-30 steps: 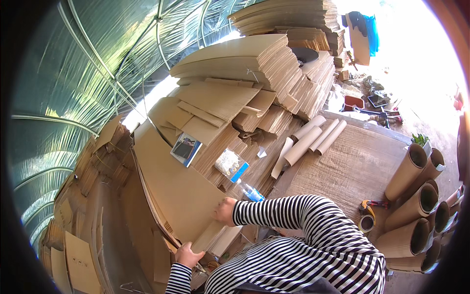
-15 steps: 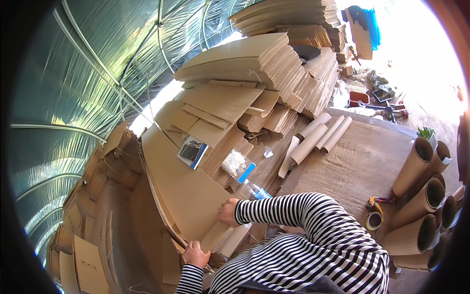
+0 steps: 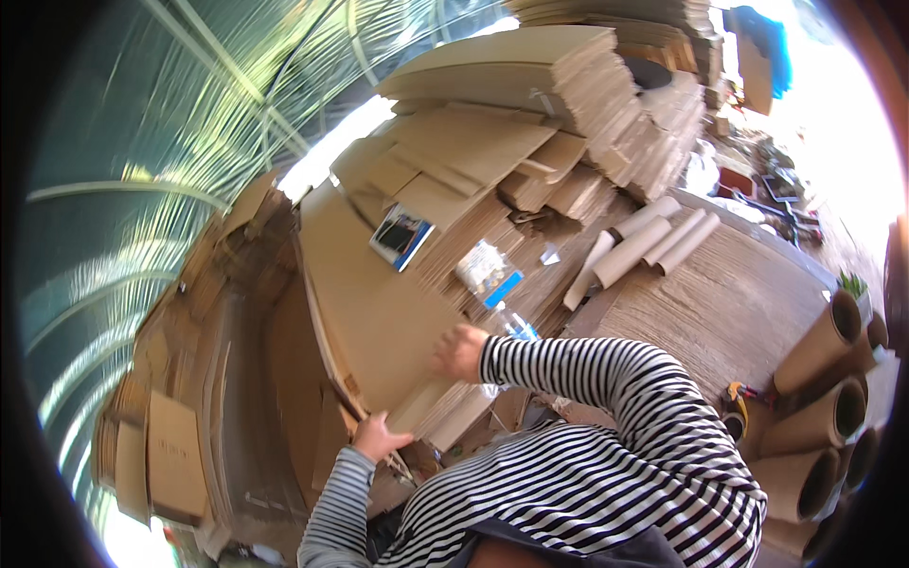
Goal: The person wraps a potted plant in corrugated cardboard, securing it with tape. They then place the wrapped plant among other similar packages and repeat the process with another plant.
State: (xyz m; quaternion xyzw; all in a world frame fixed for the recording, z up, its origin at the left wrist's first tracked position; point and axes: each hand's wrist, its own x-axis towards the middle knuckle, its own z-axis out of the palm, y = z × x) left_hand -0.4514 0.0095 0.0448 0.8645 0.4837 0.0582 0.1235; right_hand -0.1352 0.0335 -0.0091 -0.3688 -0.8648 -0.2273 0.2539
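Both hands on a large flat cardboard sheet, mid-lift off the worktop pile

Near: left hand (image 3: 379, 437) grips the sheet's (image 3: 374, 293) lower corner, fingers (image 3: 399, 440) curled round the edge. Right hand (image 3: 460, 352) lies on its right edge, fingers pressed on the face; whether they hook the edge, cannot tell. Judged: sheet being raised; next move needs firm hold on both edges. Beyond: clear bottle (image 3: 514, 325), small blue-edged box (image 3: 401, 236), cardboard tubes (image 3: 636, 248), folded-carton stack (image 3: 530, 71)

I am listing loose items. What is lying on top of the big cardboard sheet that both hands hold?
Only the right hand rests on the big cardboard sheet; the left hand grips its edge. What lies beneath is covered.
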